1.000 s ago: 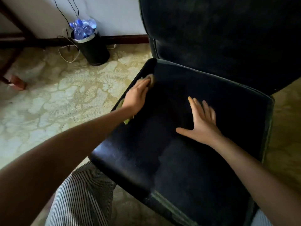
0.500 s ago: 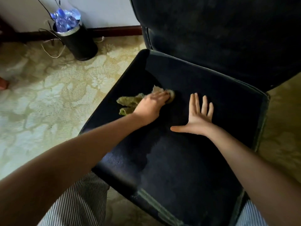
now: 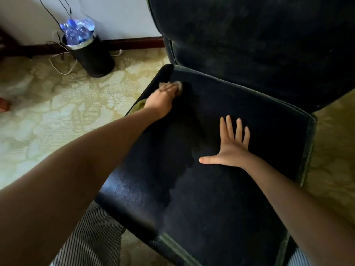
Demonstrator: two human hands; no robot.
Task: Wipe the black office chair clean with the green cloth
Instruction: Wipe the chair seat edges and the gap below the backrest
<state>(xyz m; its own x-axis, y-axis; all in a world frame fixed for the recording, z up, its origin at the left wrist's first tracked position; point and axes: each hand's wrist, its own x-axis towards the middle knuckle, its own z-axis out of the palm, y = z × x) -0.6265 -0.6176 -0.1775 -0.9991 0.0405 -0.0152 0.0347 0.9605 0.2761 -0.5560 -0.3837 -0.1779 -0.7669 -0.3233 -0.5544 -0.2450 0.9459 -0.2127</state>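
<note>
Left hand [image 3: 162, 98] presses the green cloth [image 3: 138, 106] into the rear-left corner of the chair seat [image 3: 230, 198] (its fingers too blurred to read); right hand [image 3: 230, 148], fingers splayed flat, braces mid-seat, right of the cloth.

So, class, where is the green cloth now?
Head view: the green cloth is under the left hand at the far-left corner of the chair seat.

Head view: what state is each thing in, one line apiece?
chair seat: darker streaked patch on its left part.
green cloth: bunched at the seat's far left corner.
left hand: on the cloth, fingers blurred.
right hand: flat on the seat, fingers spread.
backrest: upright, smudged grey.
waste bin: upright, filled with plastic bottles.
</note>
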